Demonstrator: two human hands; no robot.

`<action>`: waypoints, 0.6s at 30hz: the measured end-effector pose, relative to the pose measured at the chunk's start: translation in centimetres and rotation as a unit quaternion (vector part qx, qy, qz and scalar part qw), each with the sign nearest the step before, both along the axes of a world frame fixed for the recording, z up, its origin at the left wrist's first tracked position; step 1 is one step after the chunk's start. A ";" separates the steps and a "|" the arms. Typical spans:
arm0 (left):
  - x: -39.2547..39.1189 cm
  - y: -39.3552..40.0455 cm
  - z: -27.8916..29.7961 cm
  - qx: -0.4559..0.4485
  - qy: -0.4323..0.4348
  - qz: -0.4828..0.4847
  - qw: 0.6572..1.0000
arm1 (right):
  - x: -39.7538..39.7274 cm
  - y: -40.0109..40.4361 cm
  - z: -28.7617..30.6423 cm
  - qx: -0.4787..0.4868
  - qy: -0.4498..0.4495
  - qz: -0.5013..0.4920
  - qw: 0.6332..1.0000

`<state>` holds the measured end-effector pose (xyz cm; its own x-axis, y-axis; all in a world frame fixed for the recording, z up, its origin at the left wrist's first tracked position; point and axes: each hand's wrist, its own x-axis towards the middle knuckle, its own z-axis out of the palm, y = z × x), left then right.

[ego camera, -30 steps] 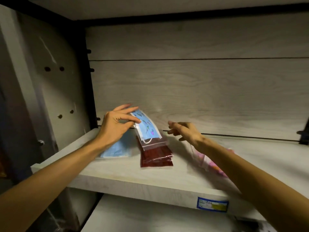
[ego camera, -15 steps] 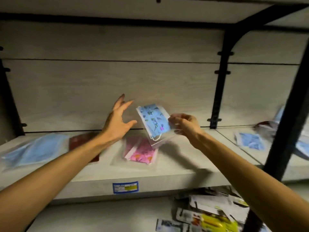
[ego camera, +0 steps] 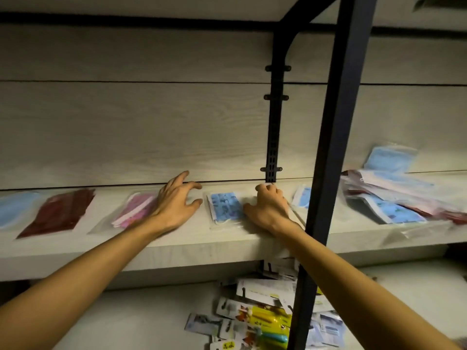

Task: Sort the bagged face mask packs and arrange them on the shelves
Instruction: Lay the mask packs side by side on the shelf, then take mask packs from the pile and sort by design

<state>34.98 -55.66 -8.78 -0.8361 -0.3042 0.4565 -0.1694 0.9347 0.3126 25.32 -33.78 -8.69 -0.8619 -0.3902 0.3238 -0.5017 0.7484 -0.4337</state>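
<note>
Frame centre: right hand (ego camera: pixel 268 208) flat, pressing printed blue pack (ego camera: pixel 225 206) onto shelf (ego camera: pixel 177 242), seating it in row. Left hand (ego camera: pixel 177 200) spread, empty, beside pink pack (ego camera: pixel 135 209).

Bare shelf (ego camera: pixel 177 245) strip open along front edge and behind packs, black upright post (ego camera: pixel 336 147) blocks right side, messy pack pile (ego camera: pixel 394 198) crowds beyond it.

No legible text (packaging blurred)
</note>
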 end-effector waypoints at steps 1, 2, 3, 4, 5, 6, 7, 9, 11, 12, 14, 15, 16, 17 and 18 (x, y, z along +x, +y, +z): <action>0.3 0.5 0.1 -0.009 -0.009 0.007 1.000 | 0.1 0.1 0.0 -0.009 0.002 0.014 1.000; 0.7 1.0 0.3 -0.014 -0.016 0.013 1.000 | 0.3 0.4 0.0 -0.018 0.005 0.030 0.999; 1.2 1.6 0.5 -0.016 -0.019 0.019 0.999 | 0.5 0.7 0.1 -0.025 0.015 0.048 0.998; 1.6 2.0 0.6 -0.021 -0.019 0.026 0.999 | 0.7 1.0 0.0 -0.024 0.033 0.068 0.997; 2.2 2.5 0.7 -0.029 -0.018 0.031 0.999 | 0.9 1.3 0.0 -0.014 0.057 0.086 0.995; 2.7 3.0 0.9 -0.038 -0.018 0.035 0.999 | 1.3 1.7 -0.1 0.004 0.080 0.102 0.992; 3.3 3.4 1.1 -0.045 -0.021 0.037 0.998 | 1.6 2.2 -0.2 0.022 0.095 0.113 0.989; 4.5 4.6 1.5 -0.055 -0.035 0.042 0.997 | 2.5 3.6 -0.5 0.038 0.095 0.134 0.986; 5.9 6.0 1.7 -0.071 -0.049 0.046 0.995 | 3.6 5.4 -0.7 0.035 0.068 0.162 0.984; 6.6 6.8 1.8 -0.079 -0.053 0.046 0.994 | 4.4 6.3 -0.8 0.034 0.055 0.178 0.982; 8.2 8.7 1.8 -0.088 -0.061 0.043 0.993 | 6.4 8.1 -1.3 0.038 0.046 0.207 0.976; 9.0 9.7 1.7 -0.093 -0.063 0.039 0.993 | 7.4 9.0 -1.6 0.044 0.049 0.217 0.974; 9.8 10.7 1.6 -0.099 -0.064 0.035 0.992 | 8.2 10.1 -1.8 0.049 0.053 0.225 0.972; 10.4 11.7 1.5 -0.106 -0.066 0.028 0.992 | 8.9 11.3 -2.1 0.048 0.054 0.229 0.971; 11.0 12.9 1.5 -0.109 -0.070 0.019 0.991 | 9.5 12.7 -2.2 0.043 0.050 0.232 0.970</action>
<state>45.99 -42.79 -7.32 -0.8859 -0.2441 0.3944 -0.2335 0.9694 0.0755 34.78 -21.07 -10.91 -0.5525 -0.7582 0.3463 -0.8301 0.4628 -0.3111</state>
